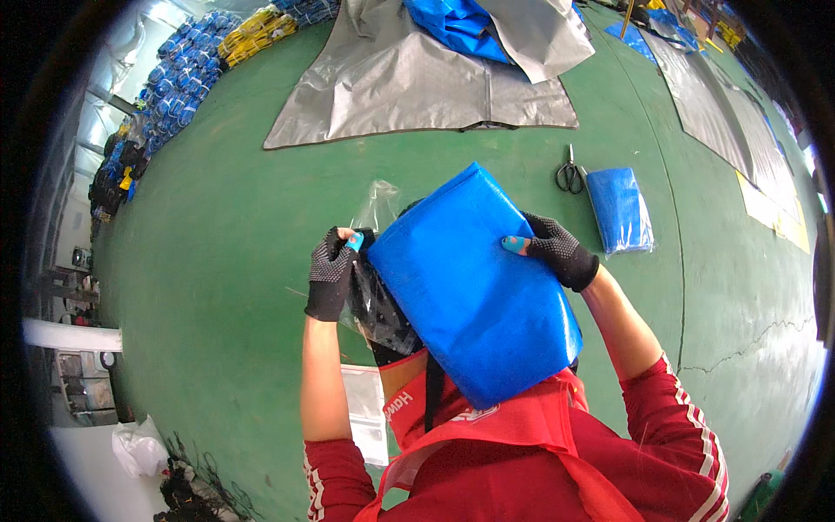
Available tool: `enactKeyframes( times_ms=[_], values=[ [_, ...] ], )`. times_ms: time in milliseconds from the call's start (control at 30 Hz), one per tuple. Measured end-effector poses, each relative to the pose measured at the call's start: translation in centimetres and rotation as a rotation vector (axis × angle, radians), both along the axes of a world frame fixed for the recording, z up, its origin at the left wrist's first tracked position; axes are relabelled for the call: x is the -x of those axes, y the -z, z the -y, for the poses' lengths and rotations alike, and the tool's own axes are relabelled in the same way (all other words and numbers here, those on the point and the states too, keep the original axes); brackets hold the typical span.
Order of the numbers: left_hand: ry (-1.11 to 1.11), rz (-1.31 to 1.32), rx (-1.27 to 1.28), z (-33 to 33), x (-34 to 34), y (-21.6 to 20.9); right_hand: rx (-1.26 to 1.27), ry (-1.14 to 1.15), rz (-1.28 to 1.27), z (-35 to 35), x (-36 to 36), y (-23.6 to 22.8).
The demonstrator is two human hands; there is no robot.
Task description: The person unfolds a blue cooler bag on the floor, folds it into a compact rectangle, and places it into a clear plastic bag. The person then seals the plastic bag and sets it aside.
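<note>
A folded blue tarpaulin (474, 287) is held up in front of my red apron, tilted, one corner pointing away from me. Its right edge is gripped by my right hand (561, 250), the blue-wrapped thumb on top and the fingers mostly hidden underneath. My left hand (330, 274) pinches a clear plastic bag (378, 304), which hangs beside and partly behind the tarpaulin's left edge. Both hands wear dark dotted gloves that leave the thumb tips uncovered. Whether the tarpaulin is inside the bag at all, I cannot tell.
On the green floor to the right lie black-handled scissors (570, 178) and a bagged blue tarpaulin (619, 209). A large grey sheet (409, 96) spreads ahead. Blue bundles (178, 83) are stacked at the far left. White-and-grey packaging (364, 413) lies by my left forearm.
</note>
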State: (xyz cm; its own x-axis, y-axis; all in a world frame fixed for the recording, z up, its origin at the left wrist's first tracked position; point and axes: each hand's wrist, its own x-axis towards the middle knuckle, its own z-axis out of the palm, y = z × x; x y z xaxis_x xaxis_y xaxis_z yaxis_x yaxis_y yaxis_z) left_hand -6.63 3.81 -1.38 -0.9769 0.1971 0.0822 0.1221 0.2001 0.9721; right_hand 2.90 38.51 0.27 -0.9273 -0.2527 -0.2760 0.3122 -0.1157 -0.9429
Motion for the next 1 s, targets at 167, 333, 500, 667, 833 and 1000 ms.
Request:
enactKeyframes(
  times_ms=[167, 333, 500, 667, 833, 1000],
  values=[
    [-0.023, -0.403, 0.333, -2.2, -2.2, -2.2, -0.036, 0.076, -0.031, 4.2, -1.5, -0.3],
    [-0.133, -0.820, 0.609, -3.6, -6.1, -2.5, -0.158, -0.067, -0.489, 7.6, 0.3, 0.5],
    [-0.186, -0.842, 0.705, -3.4, -7.7, -3.0, 0.080, -0.310, -0.076, 7.2, 7.3, -0.2],
    [-0.178, -0.921, 0.791, -3.5, -8.2, -4.0, -0.081, -0.442, -0.229, 8.0, 10.1, 0.4],
    [-0.140, -0.903, 0.830, -4.1, -7.8, -4.4, -0.206, -0.101, -0.417, 8.6, 8.7, 1.3],
    [-0.118, -0.921, 0.813, -4.9, -7.0, -4.5, -0.074, 0.019, -0.220, 6.9, 5.4, 0.0]
  ],
)
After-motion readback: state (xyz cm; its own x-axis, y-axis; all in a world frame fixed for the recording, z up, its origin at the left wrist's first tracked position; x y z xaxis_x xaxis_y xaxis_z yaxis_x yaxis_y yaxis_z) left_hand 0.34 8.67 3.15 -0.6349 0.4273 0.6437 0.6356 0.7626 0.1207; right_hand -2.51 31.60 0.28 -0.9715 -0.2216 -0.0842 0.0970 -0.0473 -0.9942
